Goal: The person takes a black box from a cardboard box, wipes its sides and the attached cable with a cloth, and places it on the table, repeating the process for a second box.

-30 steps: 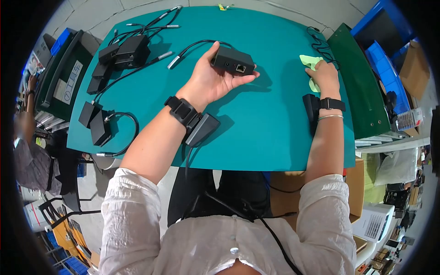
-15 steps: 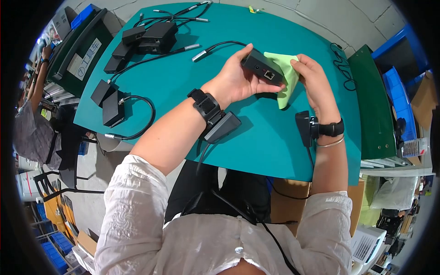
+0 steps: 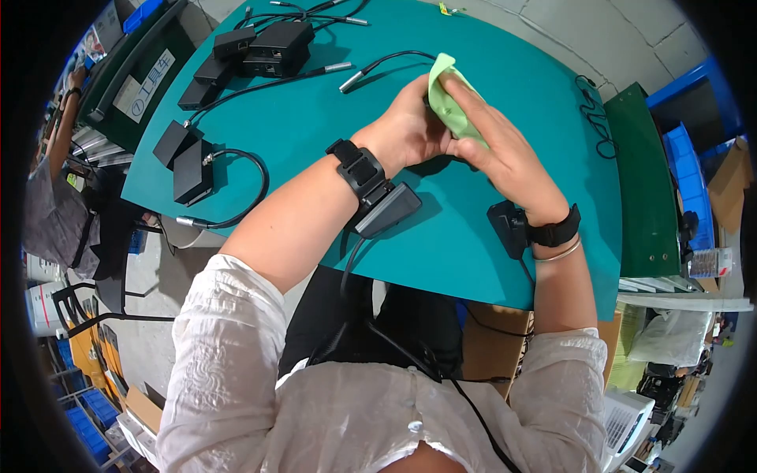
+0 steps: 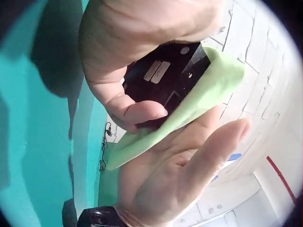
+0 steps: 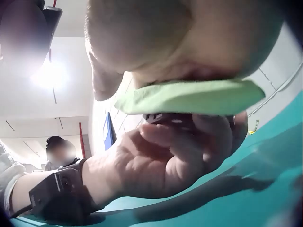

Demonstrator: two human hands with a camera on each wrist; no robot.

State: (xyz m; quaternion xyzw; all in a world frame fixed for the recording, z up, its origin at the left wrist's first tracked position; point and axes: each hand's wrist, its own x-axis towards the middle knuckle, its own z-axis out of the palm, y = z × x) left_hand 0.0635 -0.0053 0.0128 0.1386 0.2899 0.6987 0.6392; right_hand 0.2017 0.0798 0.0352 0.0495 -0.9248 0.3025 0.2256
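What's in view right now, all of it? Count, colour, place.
table: 1, teal, centre
held box: 1, black, above table
cloth: 1, light green, against that box
piled boxes: several, black, table's upper left
separate boxes: 2, black, table's left
metal-tipped cables: several, black, table's left and top
tool cart: 1, dark green, left
cabinet-like unit: 1, green, right
bins: several, blue, room edges
wall: 1, pale grey, beyond table
other people: at least 1, grey top, far left
remainder: uncounted, mixed, edges, too small to name
wrist cameras: 2, black, one per wrist
sleeves: 2, white, lower frame
left hand: 1, bare, gripping box
right hand: 1, bare, pressing cloth
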